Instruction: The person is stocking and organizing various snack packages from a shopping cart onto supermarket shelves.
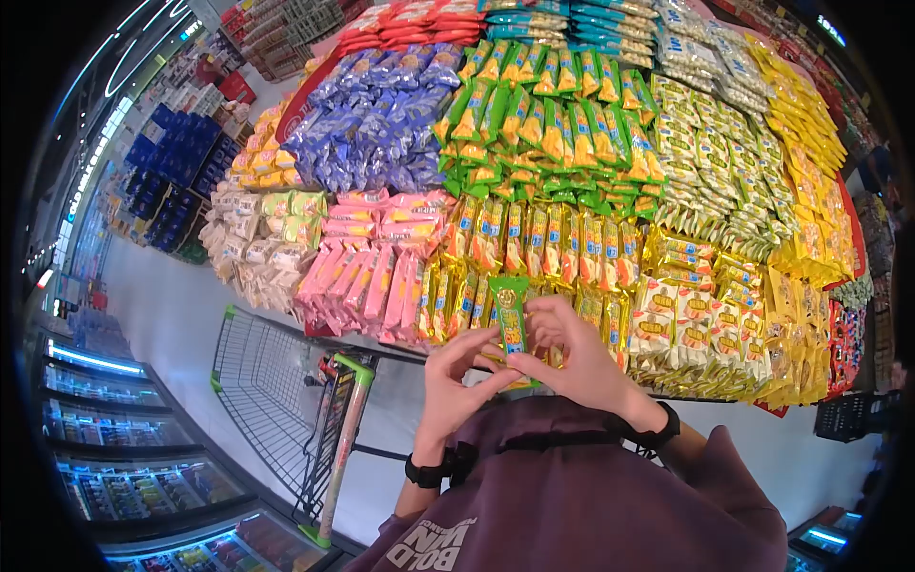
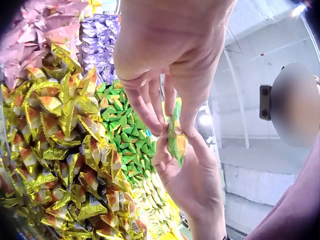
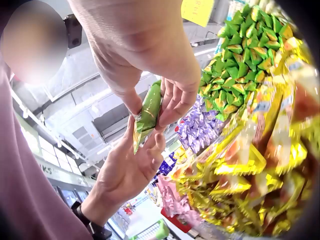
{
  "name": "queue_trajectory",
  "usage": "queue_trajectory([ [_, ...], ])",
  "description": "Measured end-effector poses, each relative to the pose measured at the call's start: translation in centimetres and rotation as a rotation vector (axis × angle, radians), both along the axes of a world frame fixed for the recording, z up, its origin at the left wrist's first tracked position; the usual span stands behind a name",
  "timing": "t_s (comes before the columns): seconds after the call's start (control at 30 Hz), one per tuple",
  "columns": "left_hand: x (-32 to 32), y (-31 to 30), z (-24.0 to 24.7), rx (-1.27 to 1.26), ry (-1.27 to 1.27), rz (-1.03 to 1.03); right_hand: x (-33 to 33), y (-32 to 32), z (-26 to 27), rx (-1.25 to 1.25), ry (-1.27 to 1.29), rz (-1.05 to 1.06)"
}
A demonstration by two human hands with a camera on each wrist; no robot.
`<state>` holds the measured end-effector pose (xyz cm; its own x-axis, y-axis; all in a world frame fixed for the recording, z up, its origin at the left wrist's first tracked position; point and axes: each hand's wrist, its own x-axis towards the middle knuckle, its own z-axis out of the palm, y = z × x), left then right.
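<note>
Single green snack packet [image 1: 512,319] is up in the air in front of the gold-wrapped snack packets [image 1: 562,243], held by both hands. Left hand [image 1: 464,372] pinches one long side, thumb opposite fingers; right hand [image 1: 583,357] pinches the other, same way. Finger gap is narrow on both, about the packet's thickness. Can't tell how hard they squeeze.

Why the two-sided grip: probably keeps a thin, slick wrapper steady and leaves the printed face uncovered (head view shows the print facing up at the wearer). Can't read the small lettering.

Packet vs fingers: it sits between the two hands, long axis pointing away from the body, far end sticking out past the fingertips. Thumbs are on the near part. Both wrist views agree: wrapper lies between thumb and fingers of each hand, the two sets of tips close together.

Display: purple packets [image 1: 381,114], pink packets [image 1: 367,276] and a green packet pile [image 1: 553,114] are blocked by colour, presumably to separate kinds. Can't confirm the held one matches that pile.

Shopping cart [image 1: 276,396] stands on the wearer's left, next to the display, likely parked there to stay within reach while both hands are busy.
</note>
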<state>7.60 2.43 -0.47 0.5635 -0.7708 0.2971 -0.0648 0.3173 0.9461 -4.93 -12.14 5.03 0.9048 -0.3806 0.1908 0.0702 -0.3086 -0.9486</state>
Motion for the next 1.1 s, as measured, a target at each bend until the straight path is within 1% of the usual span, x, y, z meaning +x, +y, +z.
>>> queue_trajectory([
  [0.1,0.7,-0.4,0.5,0.016,-0.007,-0.069,-0.5,-1.2,1.6,-0.12,0.04,-0.039],
  [0.17,1.0,-0.6,0.9,0.075,-0.027,-0.096,-0.4,-2.8,4.0,-0.205,0.039,-0.063],
  [0.27,0.8,-0.4,0.9,0.102,0.056,-0.118,0.0,-5.1,8.7,-0.202,0.018,-0.13],
  [0.37,0.8,-0.7,0.6,0.143,0.075,-0.136,1.2,-8.4,11.9,-0.302,-0.074,-0.228],
  [0.47,0.9,-1.2,0.4,0.177,0.07,-0.152,2.7,-12.4,12.7,-0.311,-0.121,-0.317],
  [0.57,1.5,-2.3,0.5,0.178,0.042,-0.206,3.0,-14.4,14.2,-0.255,-0.022,-0.37],
  [0.6,1.4,-2.7,1.3,0.175,0.064,-0.22,3.2,-15.0,14.2,-0.277,0.0,-0.389],
  [0.67,1.1,-3.5,3.0,0.188,0.031,-0.219,3.6,-16.4,14.1,-0.326,0.042,-0.417],
  [0.77,1.6,-4.2,3.5,0.168,-0.003,-0.231,4.1,-18.0,14.0,-0.365,0.084,-0.446],
  [0.8,1.5,-4.5,4.1,0.17,0.002,-0.231,4.8,-18.9,13.8,-0.408,0.015,-0.429],
  [0.9,1.4,-5.4,5.3,0.155,0.008,-0.236,5.6,-20.4,14.2,-0.361,0.076,-0.411],
  [0.93,1.6,-5.6,5.6,0.158,0.002,-0.233,6.1,-20.7,14.4,-0.302,0.098,-0.377],
  [1.07,1.9,-7.1,6.1,0.145,-0.02,-0.184,8.7,-22.7,14.3,-0.295,0.189,-0.293],
  [1.1,2.0,-7.7,6.7,0.144,-0.095,-0.149,9.2,-22.9,14.3,-0.305,0.227,-0.269],
])
